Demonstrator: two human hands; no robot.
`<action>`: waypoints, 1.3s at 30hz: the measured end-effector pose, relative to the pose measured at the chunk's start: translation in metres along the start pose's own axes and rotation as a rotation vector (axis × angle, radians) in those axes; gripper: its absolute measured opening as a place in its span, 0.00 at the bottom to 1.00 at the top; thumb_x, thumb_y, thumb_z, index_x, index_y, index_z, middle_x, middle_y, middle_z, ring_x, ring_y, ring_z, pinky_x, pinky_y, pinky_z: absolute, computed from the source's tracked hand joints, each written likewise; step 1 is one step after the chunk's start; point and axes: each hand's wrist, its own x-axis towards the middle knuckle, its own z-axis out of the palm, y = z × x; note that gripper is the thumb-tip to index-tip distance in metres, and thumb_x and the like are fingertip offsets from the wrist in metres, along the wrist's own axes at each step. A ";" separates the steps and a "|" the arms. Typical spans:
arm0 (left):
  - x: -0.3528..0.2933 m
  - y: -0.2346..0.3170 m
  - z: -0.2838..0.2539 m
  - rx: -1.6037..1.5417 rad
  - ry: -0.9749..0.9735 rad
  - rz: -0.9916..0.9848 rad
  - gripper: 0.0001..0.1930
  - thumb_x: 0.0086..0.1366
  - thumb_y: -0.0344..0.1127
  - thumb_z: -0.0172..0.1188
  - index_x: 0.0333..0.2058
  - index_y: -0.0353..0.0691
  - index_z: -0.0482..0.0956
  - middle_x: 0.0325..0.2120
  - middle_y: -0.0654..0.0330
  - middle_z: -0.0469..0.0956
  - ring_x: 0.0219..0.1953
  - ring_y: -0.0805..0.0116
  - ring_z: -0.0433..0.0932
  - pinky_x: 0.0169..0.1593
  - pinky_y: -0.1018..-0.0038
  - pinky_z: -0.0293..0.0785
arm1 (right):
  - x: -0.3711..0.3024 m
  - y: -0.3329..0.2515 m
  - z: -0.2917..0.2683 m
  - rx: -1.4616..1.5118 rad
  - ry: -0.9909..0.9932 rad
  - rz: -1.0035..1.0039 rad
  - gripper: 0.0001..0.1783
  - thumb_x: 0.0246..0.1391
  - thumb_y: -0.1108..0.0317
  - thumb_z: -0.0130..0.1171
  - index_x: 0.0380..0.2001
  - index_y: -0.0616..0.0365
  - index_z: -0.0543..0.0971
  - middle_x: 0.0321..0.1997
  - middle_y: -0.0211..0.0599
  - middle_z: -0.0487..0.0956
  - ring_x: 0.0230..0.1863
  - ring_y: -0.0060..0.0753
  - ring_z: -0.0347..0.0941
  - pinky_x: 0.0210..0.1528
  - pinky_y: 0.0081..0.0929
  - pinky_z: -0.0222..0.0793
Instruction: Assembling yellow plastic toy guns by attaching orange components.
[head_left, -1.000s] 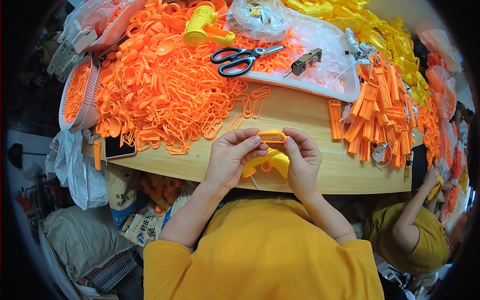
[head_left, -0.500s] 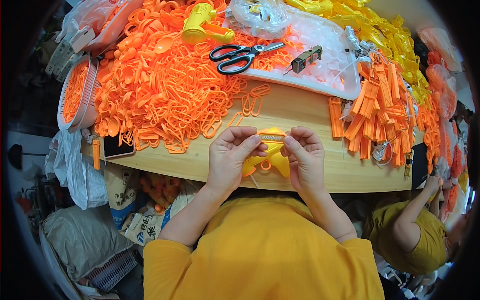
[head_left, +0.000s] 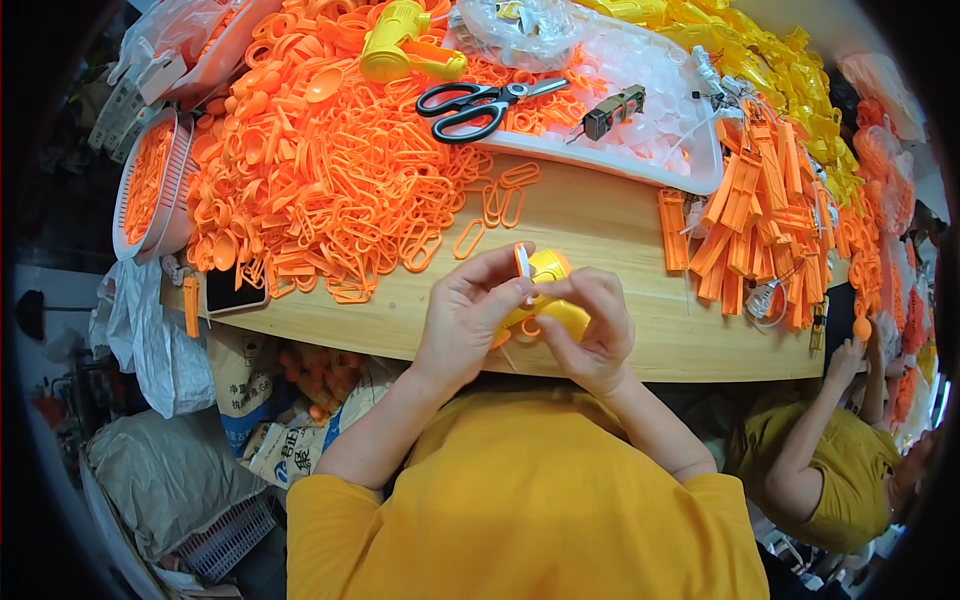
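Pinched upright in the fingers of my left hand [head_left: 468, 312] is a small orange plastic piece [head_left: 522, 260] with a pale face. My right hand [head_left: 597, 328] is close beside it, thumb apart from the bent fingers, with the index fingertip near the piece's lower end. Whether that fingertip touches the piece I cannot tell. Under and behind both hands lie yellow plastic shell parts [head_left: 568, 316], partly hidden by my fingers. A small orange ring [head_left: 531, 327] shows between the hands, at the near edge of the table.
A big heap of orange links and spoons [head_left: 330, 180] covers the left of the table. Scissors [head_left: 485, 105] and a small motor unit [head_left: 612, 113] lie by a white tray [head_left: 640, 172]. Orange strips [head_left: 745, 215] are piled right. A co-worker [head_left: 825, 455] sits at far right.
My left hand has turned the orange piece from lying level between both hands to upright. My right hand has let go of its end, and its thumb has dropped away from the fingers.
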 end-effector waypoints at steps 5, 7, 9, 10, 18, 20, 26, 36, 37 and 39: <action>0.005 0.018 -0.006 1.225 -0.140 0.416 0.17 0.58 0.25 0.59 0.47 0.32 0.76 0.32 0.57 0.73 0.35 0.70 0.76 0.41 0.77 0.72 | -0.008 0.022 -0.002 0.013 -0.028 0.403 0.26 0.53 0.79 0.54 0.56 0.64 0.65 0.57 0.43 0.70 0.59 0.36 0.66 0.63 0.31 0.58; 0.007 0.010 -0.006 1.271 -0.138 0.490 0.15 0.52 0.24 0.60 0.41 0.32 0.77 0.32 0.53 0.72 0.34 0.57 0.74 0.40 0.69 0.72 | -0.010 0.024 -0.001 0.521 -0.007 0.783 0.21 0.57 0.78 0.50 0.55 0.65 0.67 0.57 0.43 0.70 0.59 0.33 0.66 0.62 0.29 0.59; 0.009 0.010 -0.004 1.540 -0.177 0.673 0.12 0.50 0.24 0.61 0.36 0.33 0.77 0.31 0.53 0.72 0.36 0.56 0.73 0.42 0.66 0.71 | -0.013 0.026 0.000 0.537 -0.025 0.796 0.17 0.59 0.78 0.46 0.53 0.65 0.69 0.59 0.42 0.69 0.59 0.31 0.65 0.62 0.28 0.59; 0.010 0.010 -0.003 1.539 -0.180 0.672 0.12 0.50 0.24 0.61 0.36 0.33 0.77 0.31 0.53 0.72 0.36 0.56 0.73 0.42 0.66 0.71 | -0.015 0.025 0.003 0.550 0.002 0.792 0.17 0.59 0.78 0.47 0.52 0.65 0.70 0.59 0.43 0.69 0.59 0.31 0.65 0.62 0.28 0.59; 0.010 0.009 0.003 1.526 -0.208 0.638 0.11 0.50 0.22 0.61 0.35 0.33 0.77 0.28 0.53 0.71 0.33 0.55 0.72 0.38 0.65 0.71 | -0.018 0.027 0.009 0.545 0.049 0.760 0.15 0.59 0.77 0.48 0.50 0.65 0.71 0.59 0.43 0.68 0.59 0.31 0.65 0.62 0.28 0.59; 0.010 0.011 0.002 1.522 -0.204 0.618 0.11 0.49 0.22 0.62 0.35 0.33 0.78 0.28 0.54 0.71 0.33 0.55 0.72 0.38 0.65 0.70 | -0.016 0.026 0.012 0.532 0.074 0.824 0.14 0.58 0.77 0.51 0.48 0.64 0.71 0.58 0.44 0.69 0.58 0.31 0.66 0.61 0.28 0.60; 0.010 0.020 -0.018 1.494 -0.222 0.560 0.13 0.51 0.24 0.63 0.38 0.35 0.80 0.35 0.55 0.73 0.39 0.59 0.73 0.44 0.69 0.69 | -0.017 0.029 0.017 0.560 0.114 0.755 0.13 0.56 0.78 0.56 0.45 0.64 0.72 0.55 0.44 0.70 0.57 0.30 0.66 0.60 0.26 0.61; 0.016 0.004 -0.049 0.904 0.007 0.064 0.17 0.53 0.26 0.63 0.44 0.35 0.77 0.41 0.59 0.73 0.45 0.69 0.73 0.52 0.74 0.68 | -0.018 0.026 0.020 0.557 0.096 0.749 0.12 0.56 0.79 0.55 0.45 0.63 0.72 0.55 0.43 0.69 0.57 0.30 0.66 0.60 0.26 0.60; 0.016 0.002 -0.048 0.901 0.014 0.065 0.17 0.53 0.26 0.63 0.44 0.35 0.77 0.41 0.59 0.73 0.45 0.69 0.73 0.52 0.74 0.68 | -0.018 0.027 0.020 0.547 0.096 0.736 0.12 0.56 0.79 0.55 0.45 0.63 0.72 0.55 0.43 0.69 0.57 0.30 0.66 0.60 0.26 0.60; 0.015 0.000 -0.046 0.933 0.012 0.134 0.18 0.52 0.25 0.63 0.44 0.36 0.77 0.40 0.59 0.73 0.44 0.70 0.73 0.51 0.74 0.68 | -0.018 0.029 0.021 0.545 0.088 0.718 0.13 0.56 0.78 0.55 0.45 0.62 0.71 0.55 0.43 0.69 0.57 0.31 0.66 0.60 0.26 0.60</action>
